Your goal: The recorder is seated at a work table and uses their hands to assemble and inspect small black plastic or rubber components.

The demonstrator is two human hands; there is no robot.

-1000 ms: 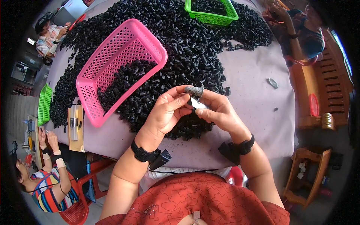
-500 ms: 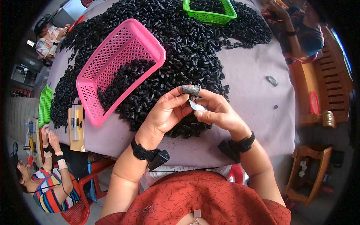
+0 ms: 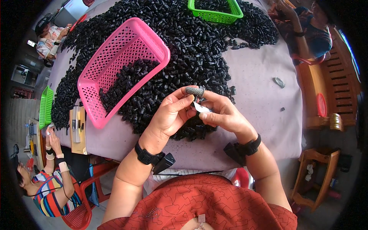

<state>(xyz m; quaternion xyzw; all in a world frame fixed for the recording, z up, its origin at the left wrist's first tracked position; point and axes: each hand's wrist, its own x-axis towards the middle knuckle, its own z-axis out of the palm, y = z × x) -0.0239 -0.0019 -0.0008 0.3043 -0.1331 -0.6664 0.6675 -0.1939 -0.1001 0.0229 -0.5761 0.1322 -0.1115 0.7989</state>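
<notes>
Over the front edge of the pile of small black plastic parts (image 3: pixel 199 50), my two hands meet. My left hand (image 3: pixel 172 111) is closed, thumb against fingers, on a small black plastic part that is mostly hidden. A grey speckled finger cot (image 3: pixel 194 91) covers the tip of a finger there. My right hand (image 3: pixel 224 111) pinches a small flat, silvery-white blade (image 3: pixel 202 108) between thumb and fingers. Its pointed end faces the left thumb, close to the black part. Whether it touches the part, I cannot tell.
A tilted pink basket (image 3: pixel 86 92) holding black parts lies left of my hands. Green baskets stand at the back (image 3: pixel 218 17) and left edge (image 3: pixel 46 107). A clear plastic piece (image 3: pixel 279 82) lies right on the cloth (image 3: pixel 264 115). Other people sit around the table.
My hands stay almost in place; the finger cot and blade have turned slightly. At the lower left, a co-worker's hands have shifted a little.
</notes>
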